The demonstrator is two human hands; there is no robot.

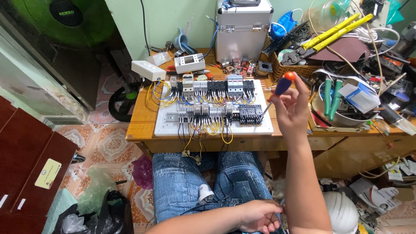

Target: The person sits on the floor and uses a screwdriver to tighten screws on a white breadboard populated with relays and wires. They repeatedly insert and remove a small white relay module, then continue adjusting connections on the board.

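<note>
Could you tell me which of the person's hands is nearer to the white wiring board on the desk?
The right hand, holding a screwdriver at the white wiring board; the left hand rests down on the lap.

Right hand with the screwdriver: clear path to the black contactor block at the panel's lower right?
Probably yes. The right hand holds the screwdriver raised beside the white panel, tip angled toward the black contactor block. Nothing lies between them; the yellow wires hang left of it.

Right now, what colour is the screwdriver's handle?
Blue with an orange-red cap, on the screwdriver held in the right hand; head view.
</note>
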